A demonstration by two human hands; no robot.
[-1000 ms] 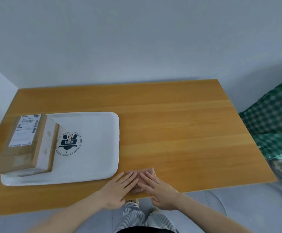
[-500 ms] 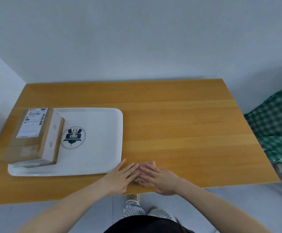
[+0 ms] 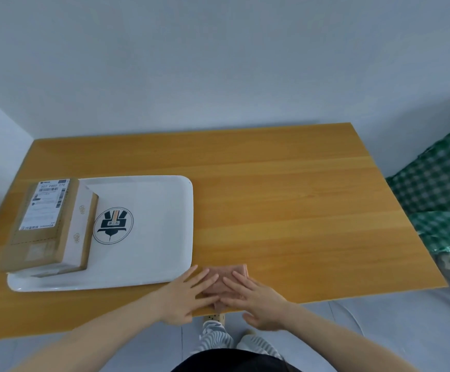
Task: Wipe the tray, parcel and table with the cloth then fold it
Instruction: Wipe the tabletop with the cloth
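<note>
Cloth (image 3: 226, 277), pinkish and already folded down to a small rectangle, lies at the near edge of the table (image 3: 285, 200), at about six o'clock, pinned under both hands. Judging by that compact shape, the wiping looks finished and the folding is at or near its last crease; only a final flattening or one more fold seems left.

Starting at nine o'clock, the parcel (image 3: 49, 224), a brown cardboard box with a printed label on top, sits on the left end of the white tray (image 3: 162, 224). Nothing else is in the tray; its logo is uncovered beside the box.

Just right of the tray's near corner, the left hand (image 3: 189, 296) presses flat on the cloth, fingers spread. Touching it fingertip to fingertip, the right hand (image 3: 258, 299) also lies flat with fingers extended and slightly fanned, gripping nothing.

At three o'clock, beyond the table, green checked fabric (image 3: 438, 189) is heaped.
</note>
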